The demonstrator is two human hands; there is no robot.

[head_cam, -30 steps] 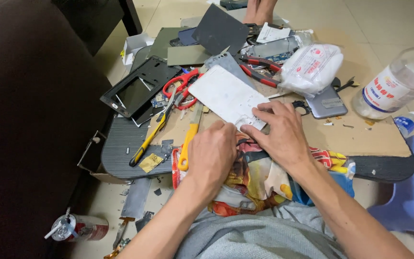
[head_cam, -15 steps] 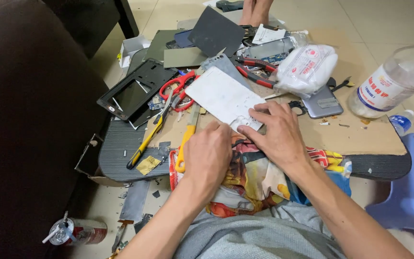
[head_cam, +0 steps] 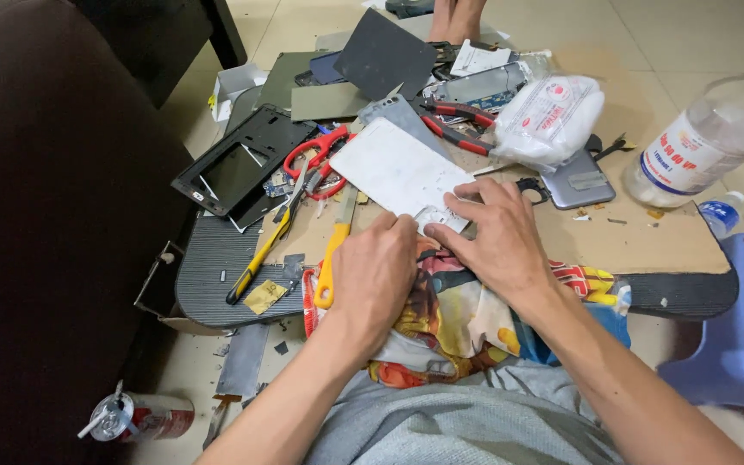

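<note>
A white flat rectangular panel (head_cam: 393,170) lies tilted on a brown cardboard sheet (head_cam: 639,237). My right hand (head_cam: 494,238) presses its fingers on the panel's near corner. My left hand (head_cam: 374,275) is curled at the same corner, fingertips against the panel's edge; whether it pinches something small is hidden. Both hands rest over a colourful printed cloth (head_cam: 449,323) on my lap. A yellow-handled tool (head_cam: 332,260) lies just left of my left hand.
Red-handled scissors (head_cam: 316,159), red pliers (head_cam: 456,126), a black frame (head_cam: 238,168), grey plates, a white plastic bag (head_cam: 551,118) and a grey phone (head_cam: 577,185) crowd the board. A clear bottle (head_cam: 699,151) stands right, a blue stool (head_cam: 738,344) lower right, a can (head_cam: 135,416) lower left.
Both hands stay on the white panel's near corner; the fingers have shifted only slightly. The view has tipped a little.
</note>
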